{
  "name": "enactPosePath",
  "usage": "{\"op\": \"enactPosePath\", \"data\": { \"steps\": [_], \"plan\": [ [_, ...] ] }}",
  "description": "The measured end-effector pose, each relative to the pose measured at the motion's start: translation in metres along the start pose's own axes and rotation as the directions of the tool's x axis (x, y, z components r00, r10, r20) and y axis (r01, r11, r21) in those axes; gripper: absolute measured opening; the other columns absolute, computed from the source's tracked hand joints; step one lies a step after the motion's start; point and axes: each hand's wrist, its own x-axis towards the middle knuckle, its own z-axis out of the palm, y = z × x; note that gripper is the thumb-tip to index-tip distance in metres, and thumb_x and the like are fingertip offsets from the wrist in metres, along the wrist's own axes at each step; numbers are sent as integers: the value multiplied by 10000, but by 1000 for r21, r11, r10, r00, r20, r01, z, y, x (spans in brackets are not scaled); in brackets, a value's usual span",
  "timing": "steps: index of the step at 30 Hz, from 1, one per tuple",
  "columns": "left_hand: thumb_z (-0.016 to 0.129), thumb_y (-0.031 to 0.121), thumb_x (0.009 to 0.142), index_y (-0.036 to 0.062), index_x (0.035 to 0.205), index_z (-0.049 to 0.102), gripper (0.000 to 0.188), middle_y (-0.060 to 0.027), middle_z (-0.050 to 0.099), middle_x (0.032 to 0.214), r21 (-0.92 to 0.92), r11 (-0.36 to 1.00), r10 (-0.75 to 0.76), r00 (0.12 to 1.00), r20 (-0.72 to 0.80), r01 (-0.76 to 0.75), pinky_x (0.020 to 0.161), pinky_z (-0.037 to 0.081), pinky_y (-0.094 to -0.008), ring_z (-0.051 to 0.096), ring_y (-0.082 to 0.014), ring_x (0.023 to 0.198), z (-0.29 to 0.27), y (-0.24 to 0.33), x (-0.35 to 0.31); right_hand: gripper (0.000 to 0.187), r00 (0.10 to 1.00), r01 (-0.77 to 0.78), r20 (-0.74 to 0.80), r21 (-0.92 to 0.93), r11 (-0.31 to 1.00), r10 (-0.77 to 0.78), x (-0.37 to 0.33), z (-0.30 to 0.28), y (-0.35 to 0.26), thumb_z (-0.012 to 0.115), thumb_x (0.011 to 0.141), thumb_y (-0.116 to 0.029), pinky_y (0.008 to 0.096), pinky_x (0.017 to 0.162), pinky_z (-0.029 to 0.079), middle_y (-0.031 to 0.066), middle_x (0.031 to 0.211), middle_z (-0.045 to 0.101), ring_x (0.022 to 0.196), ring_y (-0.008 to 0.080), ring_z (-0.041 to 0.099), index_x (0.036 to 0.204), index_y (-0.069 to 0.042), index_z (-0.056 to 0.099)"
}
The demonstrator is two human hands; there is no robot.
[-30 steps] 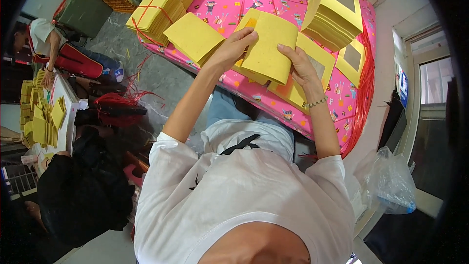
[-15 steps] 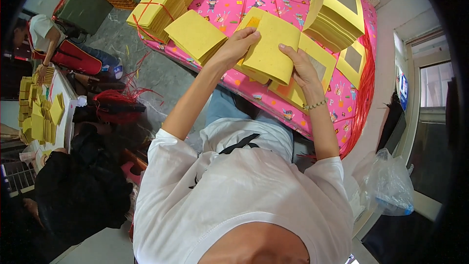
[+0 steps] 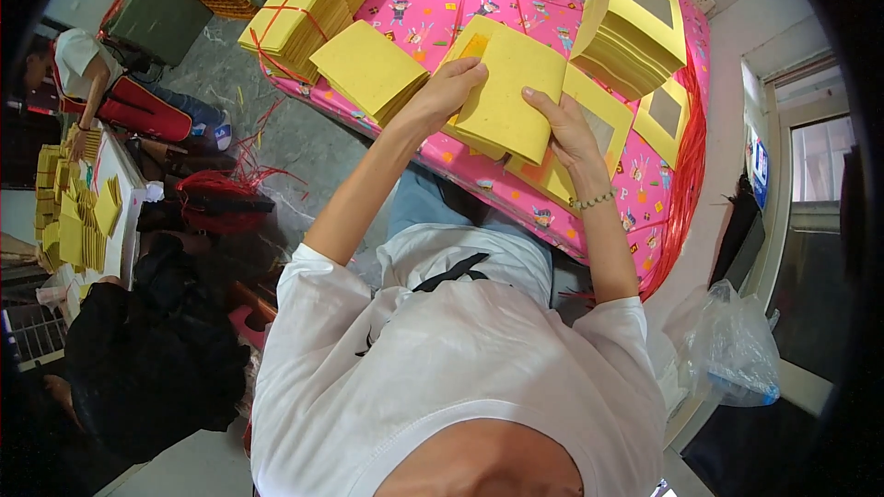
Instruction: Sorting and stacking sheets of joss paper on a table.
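Between my two hands is a folded yellow paper packet [image 3: 512, 83], its lower edges showing several layers. My left hand [image 3: 454, 90] grips its left edge, thumb on top. My right hand [image 3: 566, 124], with a beaded bracelet at the wrist, pinches the right edge, thumb on top and fingers underneath. Below the packet lies a yellow sheet with a grey panel [image 3: 597, 112], partly covered. To the left rests a low pile of folded yellow paper [image 3: 370, 67]. A tall stack of yellow paper with a dark grey panel on top [image 3: 635, 28] stands to the right.
Bundles of yellow paper tied with red string [image 3: 299, 23] stand at the table's far left. Red plastic strands [image 3: 691, 193] hang along the right edge of the pink patterned table [image 3: 424, 0]. Two people work at a white table [image 3: 129, 212] on the left.
The packet's lower edge lies flatter, its layers closer together. My right thumb has shifted slightly to the left. Both hands keep hold of the packet.
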Motion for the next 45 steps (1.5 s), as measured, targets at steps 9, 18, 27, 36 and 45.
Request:
{"op": "enactPosePath", "data": {
  "steps": [9, 18, 27, 36, 45],
  "plan": [
    [488, 168, 953, -24, 1259, 376, 378, -108, 553, 1116, 122, 952, 278, 960, 27, -279, 840, 451, -284, 542, -133, 1007, 20, -16, -20, 404, 971, 236, 21, -200, 951, -237, -16, 9, -1, 672, 848, -121, 267, 839, 485, 68, 1105, 618, 975, 122, 592, 1199, 8, 520],
    [496, 141, 959, -3, 1233, 390, 327, -79, 541, 1065, -7, 877, 480, 876, 51, -481, 846, 441, -276, 513, -110, 995, 32, -15, -40, 392, 951, 310, 85, -226, 924, -298, -38, 16, -14, 661, 859, -102, 270, 823, 494, 73, 1100, 614, 969, 120, 594, 1203, 12, 511],
    [496, 105, 953, -5, 1232, 400, 315, -78, 527, 1123, 115, 854, 507, 861, 30, -507, 868, 424, -260, 498, -106, 1026, 32, -15, -54, 271, 934, 317, -78, -270, 909, -349, -51, 25, -12, 640, 897, -173, 233, 706, 496, 50, 928, 675, 802, 77, 611, 1075, 31, 628],
    [468, 84, 958, -10, 1273, 377, 341, -81, 526, 1141, 87, 850, 521, 854, 16, -520, 875, 428, -261, 495, -104, 1041, 38, -18, -63, 262, 893, 411, -128, -165, 897, -432, -62, 36, -19, 629, 903, -152, 222, 718, 481, 46, 956, 666, 838, 69, 595, 1094, 27, 619],
    [475, 109, 965, -2, 1267, 390, 332, -69, 528, 1160, 78, 878, 473, 881, 11, -473, 888, 424, -264, 495, -103, 1051, 39, -18, -72, 208, 842, 472, -176, -218, 854, -510, -52, 23, -22, 606, 921, -160, 190, 707, 454, 6, 892, 652, 795, 40, 566, 1025, 18, 633]
  ]
}}
